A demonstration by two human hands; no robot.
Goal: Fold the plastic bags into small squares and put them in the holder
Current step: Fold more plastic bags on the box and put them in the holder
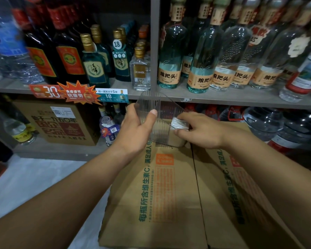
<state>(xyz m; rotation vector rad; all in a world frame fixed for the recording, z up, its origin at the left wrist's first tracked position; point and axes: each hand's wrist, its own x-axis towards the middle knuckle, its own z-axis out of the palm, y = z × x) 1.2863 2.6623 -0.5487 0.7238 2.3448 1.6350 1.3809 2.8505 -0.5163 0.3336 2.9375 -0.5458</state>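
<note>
Plastic bag [180,123], folded to a small pale square, sits at the right, lower end of the clear ribbed holder [150,109]; whether it is already past the holder's mouth or just at it I cannot tell. The holder is held in the air above the far edge of a cardboard box [169,194], and its upper rim crosses the front edge of the shelf [223,101] behind it. Left of the box lies a stretch of pale floor [34,186], the only open room near the hands; bottles [169,56] crowd the shelf right behind them.

The left grip [136,134] comes in from the lower left and is wrapped round the holder's left wall, thumb up on the near face and fingers behind. The right grip [200,131] reaches in from the right, back of the hand up, narrowed to a pinch on the folded bag between thumb and fingers.

Through the holder's clear walls I can make out nothing besides that square. The cardboard box has its top flaps closed, a seam running between them, with green and orange print. A second carton [61,121] stands on the lower shelf to the left.
</note>
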